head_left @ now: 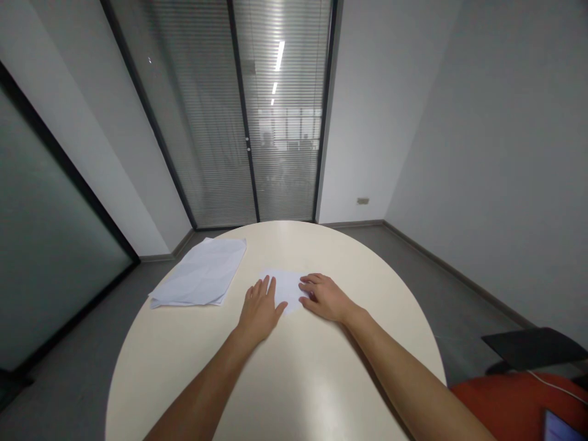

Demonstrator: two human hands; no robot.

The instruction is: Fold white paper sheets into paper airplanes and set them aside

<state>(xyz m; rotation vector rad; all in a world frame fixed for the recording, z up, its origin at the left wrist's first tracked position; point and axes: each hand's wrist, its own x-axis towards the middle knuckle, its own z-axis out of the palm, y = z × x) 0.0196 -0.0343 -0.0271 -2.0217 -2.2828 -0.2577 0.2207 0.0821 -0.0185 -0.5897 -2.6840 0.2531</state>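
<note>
A small piece of white paper point(288, 289) lies flat on the round cream table point(294, 380), between my two hands. My left hand point(261, 309) rests over its left side, palm down, with the fingers stretched out and the thumb apart. At the right edge of the paper is my right hand point(326, 297), its fingers bent a little and spread, thumb apart from them. Both hands partly cover the paper, so its full outline is hidden.
A stack of white paper sheets point(199, 272) lies at the table's left rear. Right of the table stands a red chair point(500, 404), with a black panel point(535, 348) above it and a lit screen point(563, 427) at the corner. A glass partition with blinds point(206, 122) rises behind.
</note>
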